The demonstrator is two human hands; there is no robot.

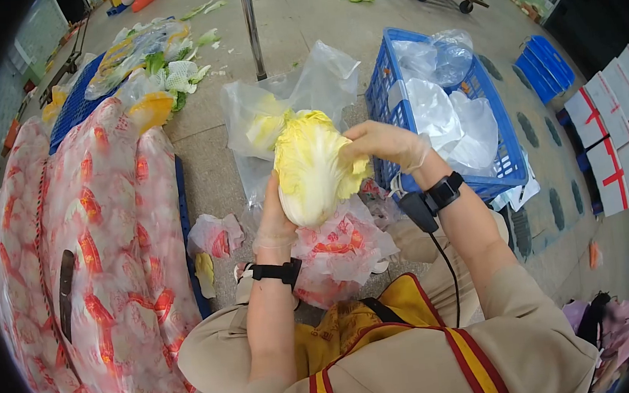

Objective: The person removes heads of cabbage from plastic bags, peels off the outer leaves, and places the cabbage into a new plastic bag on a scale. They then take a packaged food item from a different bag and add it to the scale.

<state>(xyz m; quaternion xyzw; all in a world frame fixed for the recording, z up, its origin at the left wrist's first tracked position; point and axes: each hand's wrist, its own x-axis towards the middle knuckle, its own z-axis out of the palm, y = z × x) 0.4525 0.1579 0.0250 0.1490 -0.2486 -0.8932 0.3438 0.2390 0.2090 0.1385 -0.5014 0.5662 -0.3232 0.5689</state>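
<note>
A pale yellow and white napa cabbage (310,168) is held up in front of me, its white base towards my body. My left hand (274,213), in a thin see-through glove, grips it from the lower left. My gloved right hand (388,145) has its fingers closed on the leaves at the cabbage's right edge; the fingertips are partly hidden there. Behind the cabbage, an open clear plastic bag (326,76) has yellow leaves inside. Crumpled white and red wrappers (342,250) lie below, between my knees.
A blue crate (508,146) with clear plastic bags stands at the right. Stacked wrapped cabbages in printed bags (97,275) fill the left, with a dark-handled knife (67,293) on them. A metal pole (251,30) rises ahead. White boxes (609,141) stand far right.
</note>
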